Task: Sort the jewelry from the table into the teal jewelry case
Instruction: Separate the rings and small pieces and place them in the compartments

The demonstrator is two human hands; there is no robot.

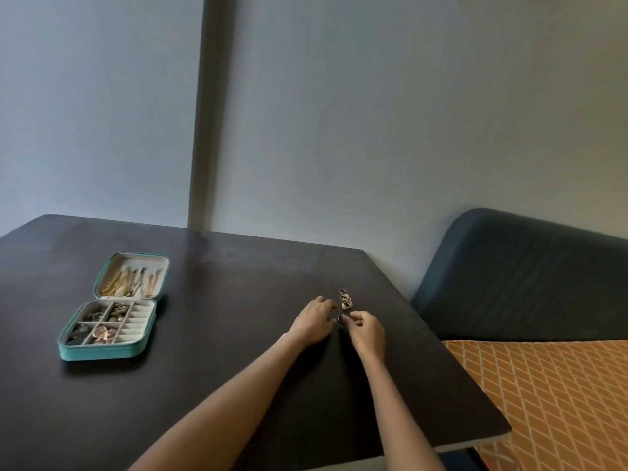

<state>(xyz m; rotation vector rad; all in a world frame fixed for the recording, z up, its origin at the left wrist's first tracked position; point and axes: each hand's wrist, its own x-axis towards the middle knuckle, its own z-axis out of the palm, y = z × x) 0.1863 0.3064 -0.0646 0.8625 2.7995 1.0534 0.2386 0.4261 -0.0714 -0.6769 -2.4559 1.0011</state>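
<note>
1. Nearest, both forearms reach out over the dark surface (pixel 238 351) toward about 1 o'clock.
2. The right hand (pixel 367 333) has its fingers curled, the tips pinching or just touching the nearest ring (pixel 341 318); the view is too small to say whether that ring is lifted.
3. The left hand (pixel 314 321) rests beside it at 9 o'clock, fingers loosely bent, holding nothing that shows.
4. Just beyond the fingertips, a short row of rings (pixel 346 299) runs toward 12 o'clock, close together.
5. Handling, as a judgement: these rings are light, stiff and smooth, apt to skid or roll on the polished top. Pinch across the band with thumb and forefinger, one at a time.
6. Well apart at 10 o'clock lies the teal jewelry case (pixel 112 307), open flat; chains lie in its lid, its small compartments are partly filled, and the ring rolls look bare.
</note>
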